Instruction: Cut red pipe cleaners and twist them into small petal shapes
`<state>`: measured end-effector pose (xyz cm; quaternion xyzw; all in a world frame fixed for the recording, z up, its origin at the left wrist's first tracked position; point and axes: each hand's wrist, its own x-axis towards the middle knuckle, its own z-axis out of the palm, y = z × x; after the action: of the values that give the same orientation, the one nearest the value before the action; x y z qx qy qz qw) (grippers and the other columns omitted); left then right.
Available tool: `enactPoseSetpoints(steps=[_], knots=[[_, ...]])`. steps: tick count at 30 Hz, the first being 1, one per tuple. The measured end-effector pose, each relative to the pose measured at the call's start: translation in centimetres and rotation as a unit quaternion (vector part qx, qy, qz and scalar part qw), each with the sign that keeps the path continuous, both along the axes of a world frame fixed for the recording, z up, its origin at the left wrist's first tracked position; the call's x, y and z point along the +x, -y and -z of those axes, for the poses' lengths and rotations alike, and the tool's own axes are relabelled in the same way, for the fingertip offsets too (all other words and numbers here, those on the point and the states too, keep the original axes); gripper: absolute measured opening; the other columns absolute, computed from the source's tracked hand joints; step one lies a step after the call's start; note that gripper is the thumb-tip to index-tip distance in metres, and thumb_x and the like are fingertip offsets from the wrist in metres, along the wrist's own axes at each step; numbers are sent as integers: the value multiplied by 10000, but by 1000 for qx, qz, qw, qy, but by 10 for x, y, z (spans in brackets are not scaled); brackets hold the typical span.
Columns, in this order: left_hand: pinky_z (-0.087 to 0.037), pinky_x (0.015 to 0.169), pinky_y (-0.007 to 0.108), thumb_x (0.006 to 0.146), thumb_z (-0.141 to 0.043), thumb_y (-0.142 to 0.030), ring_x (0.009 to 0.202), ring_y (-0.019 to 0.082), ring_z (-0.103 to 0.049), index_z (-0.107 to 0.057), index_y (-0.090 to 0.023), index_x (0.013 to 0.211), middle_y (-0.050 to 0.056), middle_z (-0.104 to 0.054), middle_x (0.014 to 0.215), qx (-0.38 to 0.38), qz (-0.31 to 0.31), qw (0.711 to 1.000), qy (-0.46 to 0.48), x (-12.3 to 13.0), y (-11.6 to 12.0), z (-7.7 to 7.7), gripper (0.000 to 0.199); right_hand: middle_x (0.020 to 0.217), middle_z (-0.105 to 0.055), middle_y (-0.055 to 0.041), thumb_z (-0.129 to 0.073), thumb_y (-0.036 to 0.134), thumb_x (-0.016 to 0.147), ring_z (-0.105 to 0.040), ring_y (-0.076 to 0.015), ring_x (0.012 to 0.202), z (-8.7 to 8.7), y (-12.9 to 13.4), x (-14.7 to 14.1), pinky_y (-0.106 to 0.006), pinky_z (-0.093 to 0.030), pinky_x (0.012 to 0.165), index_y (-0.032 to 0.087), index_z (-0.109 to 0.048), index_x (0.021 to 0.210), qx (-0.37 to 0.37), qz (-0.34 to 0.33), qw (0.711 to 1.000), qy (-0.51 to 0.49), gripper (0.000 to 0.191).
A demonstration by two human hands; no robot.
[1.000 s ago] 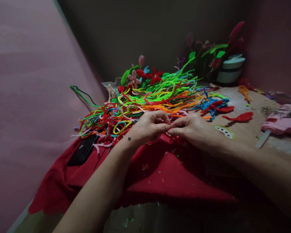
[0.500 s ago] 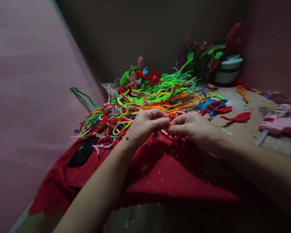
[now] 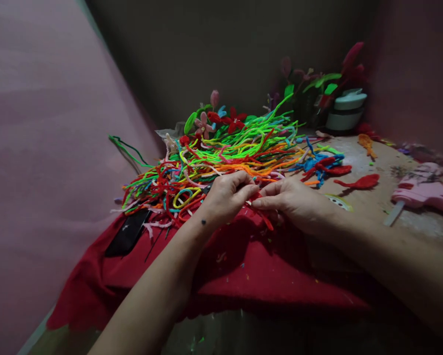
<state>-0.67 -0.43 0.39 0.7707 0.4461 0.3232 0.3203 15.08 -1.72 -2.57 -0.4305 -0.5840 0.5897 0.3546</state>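
My left hand and my right hand meet above the front of the red cloth. Fingers of both are pinched around a red pipe cleaner, whose end hangs down below the fingertips. Beside the pinch shows a short pale piece; what it belongs to is unclear. Part of the red piece is hidden behind the fingers. Just beyond my hands lies a big heap of loose pipe cleaners in green, orange, red, yellow and other colours.
A pink glue gun lies at the right, near a red petal-shaped piece and a blue bundle. A black phone-like object rests at the left. Fuzzy flowers and a pale lidded container stand behind. A pink wall closes the left side.
The hanging red end now shows more plainly below my right fingers. Both hands stay pinched together, shifted only slightly. The view has moved a little.
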Motion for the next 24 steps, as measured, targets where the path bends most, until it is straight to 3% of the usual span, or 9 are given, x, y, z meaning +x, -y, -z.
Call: enactPoseSetpoints(steps=[4, 5, 7, 10, 12, 16, 19, 22, 24], knots=[[-273, 406, 202, 793, -536, -344, 377, 62, -367, -528, -153, 699, -50, -458, 476, -144, 13, 987, 69, 0, -1, 4, 214, 395, -436, 46, -615, 277, 693, -320, -53, 362, 0, 0, -1, -233, -195, 404, 162, -477, 495, 9, 6, 1000, 10, 267], [-285, 420, 204, 787, -545, -334, 395, 65, -379, -521, -155, 675, -45, -466, 486, -124, 0, 990, 64, 1, 0, 6, 212, 400, -440, 47, -608, 278, 695, -324, -55, 364, 1, 0, -1, -230, -195, 404, 162, -482, 506, 15, 8, 1000, 23, 255], [-327, 493, 209, 765, -568, -272, 479, 73, -424, -526, -153, 628, -24, -507, 541, -8, -40, 999, 26, 4, 3, 10, 186, 408, -452, 45, -588, 262, 694, -341, -60, 369, 3, -1, -2, -224, -206, 403, 162, -487, 517, 27, 18, 998, 59, 227], [-359, 599, 220, 748, -578, -212, 584, 88, -473, -554, -158, 617, -7, -554, 610, 137, -73, 988, -20, 9, 7, 13, 144, 412, -460, 44, -554, 221, 691, -363, -66, 369, 5, -1, -3, -217, -231, 401, 164, -486, 517, 34, 21, 996, 79, 195], [-362, 577, 214, 751, -579, -222, 567, 85, -479, -557, -157, 616, -5, -562, 604, 93, -79, 992, 13, 10, 7, 13, 152, 404, -454, 46, -557, 240, 699, -356, -63, 360, 4, 0, -5, -216, -230, 396, 166, -477, 510, 29, 18, 997, 63, 218], [-290, 414, 197, 792, -538, -367, 404, 52, -392, -516, -158, 642, -23, -532, 568, -117, -68, 975, 174, 6, 0, 9, 259, 398, -445, 45, -620, 348, 681, -337, -56, 358, 0, -1, -3, -221, -223, 395, 166, -469, 499, 12, 40, 999, -9, 298], [-241, 376, 190, 737, -603, -453, 354, 46, -355, -532, -156, 696, -44, -501, 519, -199, -29, 966, 161, 1, -3, 5, 307, 430, -438, 53, -661, 377, 649, -333, -52, 387, -2, -5, 1, -221, -232, 412, 163, -471, 518, 18, 77, 994, -69, 315], [-253, 403, 194, 733, -612, -388, 369, 56, -364, -535, -149, 659, -44, -479, 470, -212, 19, 975, 59, 2, -1, 5, 262, 454, -438, 57, -657, 384, 656, -334, -55, 403, -2, -8, 5, -223, -227, 424, 160, -487, 557, 25, 86, 993, -80, 299], [-290, 455, 203, 763, -568, -315, 423, 66, -387, -515, -151, 611, -35, -474, 494, -121, 17, 992, 14, 5, 2, 7, 229, 451, -433, 57, -646, 387, 665, -329, -56, 408, -2, -9, 6, -225, -219, 427, 163, -472, 544, 41, 97, 993, -56, 308]])
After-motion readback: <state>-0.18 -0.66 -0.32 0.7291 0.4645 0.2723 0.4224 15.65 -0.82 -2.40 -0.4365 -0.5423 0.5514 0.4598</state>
